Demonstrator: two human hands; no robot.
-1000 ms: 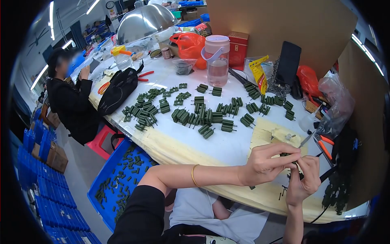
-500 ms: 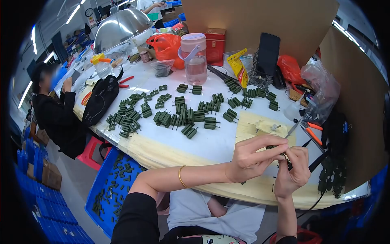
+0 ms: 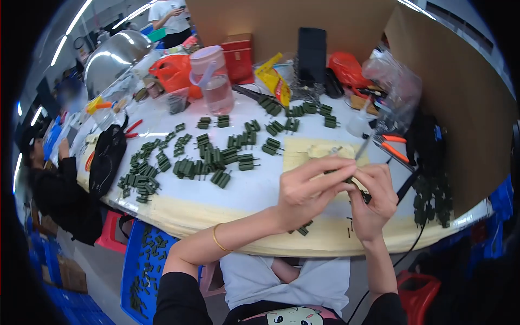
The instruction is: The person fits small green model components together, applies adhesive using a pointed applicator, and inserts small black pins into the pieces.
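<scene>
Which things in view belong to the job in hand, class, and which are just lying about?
Probably the job's:
held piece, mostly hidden
green parts
blue bin

Probably just lying about:
jug
phone
black bag
red tin

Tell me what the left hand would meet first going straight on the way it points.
Likely the right hand, just past the small dark piece at the left hand's fingertips; whether the two hands touch is unclear.
</scene>
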